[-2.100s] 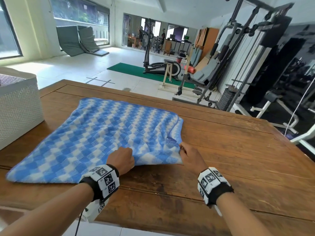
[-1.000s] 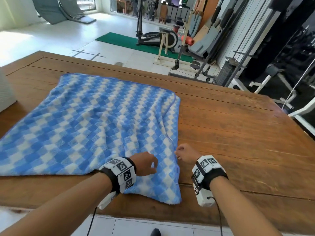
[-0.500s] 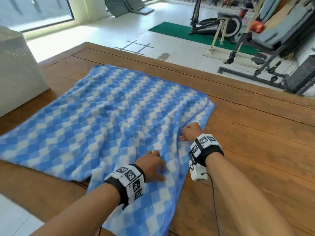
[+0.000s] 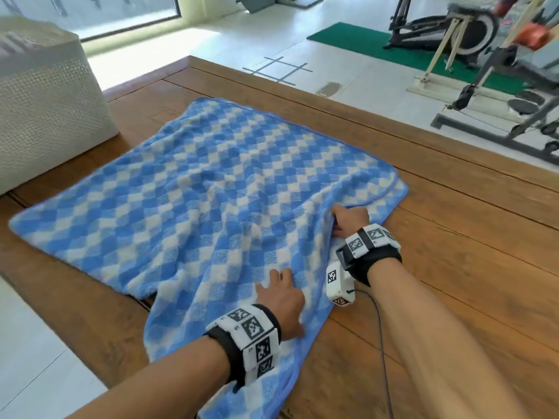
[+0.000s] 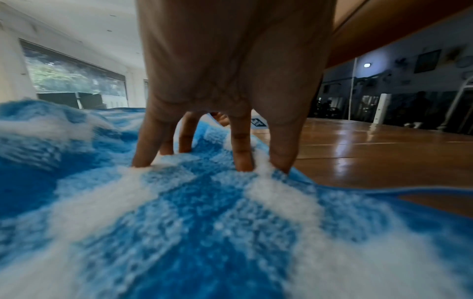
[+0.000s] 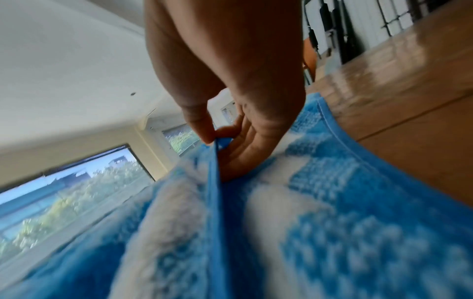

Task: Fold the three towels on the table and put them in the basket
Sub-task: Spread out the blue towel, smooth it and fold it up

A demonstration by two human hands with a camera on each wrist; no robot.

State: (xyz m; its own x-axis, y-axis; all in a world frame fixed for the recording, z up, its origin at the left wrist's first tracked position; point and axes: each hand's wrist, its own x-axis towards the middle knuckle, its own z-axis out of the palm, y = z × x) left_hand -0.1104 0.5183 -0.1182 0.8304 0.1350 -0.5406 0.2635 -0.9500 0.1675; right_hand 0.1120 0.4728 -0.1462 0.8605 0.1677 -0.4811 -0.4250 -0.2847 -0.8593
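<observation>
A blue and white checked towel (image 4: 211, 189) lies folded in two layers on the wooden table (image 4: 469, 237), its near end hanging over the table's front edge. My left hand (image 4: 282, 293) rests on the towel (image 5: 204, 222) near that end, straight fingers (image 5: 240, 153) spread and pressing into the cloth. My right hand (image 4: 348, 220) is farther along the towel's right side and pinches the blue hem of the upper layer (image 6: 215, 161) between thumb and fingers, lifting it a little off the lower layer (image 6: 358, 192). The white woven basket (image 4: 45, 110) stands at the table's left end.
Bare wood stretches to the right of the towel. A cable (image 4: 378, 322) runs from the right wrist camera across the table. Beyond the far edge are a tiled floor, a green mat (image 4: 393, 46) and gym machines (image 4: 453, 28).
The towel has been dragged toward me, so its near end now hangs over the front edge. My right hand moved up its right side and took hold of the hem; my left hand flattened.
</observation>
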